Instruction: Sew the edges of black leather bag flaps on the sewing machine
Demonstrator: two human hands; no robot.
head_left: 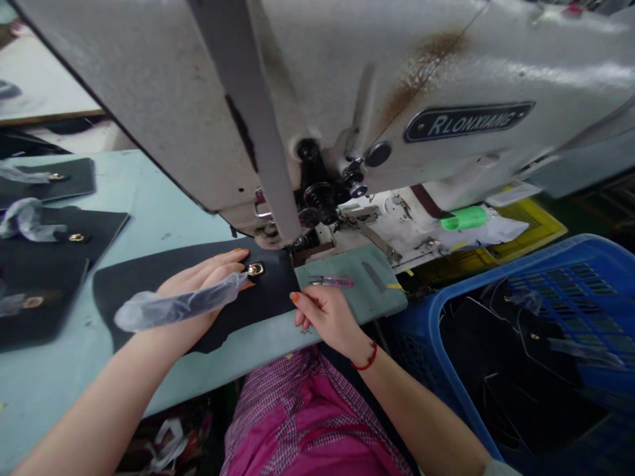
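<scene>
A black leather-like panel [270, 294] lies on the pale green table, its right edge by the foot of the sewing machine [307, 244]. My left hand [198, 277] rests flat on the panel with its fingers stretched out. A gold metal clasp [256, 269] is fixed to the panel, and a strap in clear plastic wrap [178, 307] runs from it over my left hand. At the panel's right edge my right hand [330, 317] is closed, thumb against curled fingers, on the edge near the front corner. Pink-handled thread snips [331, 281] lie just beyond that hand.
More black panels [94, 228] with clasps and wrapped straps lie on the table [143, 185] at left. To the right stands a blue plastic basket [436, 330] holding black pieces. A yellow crate [540, 221] and a green roll [464, 218] are behind it.
</scene>
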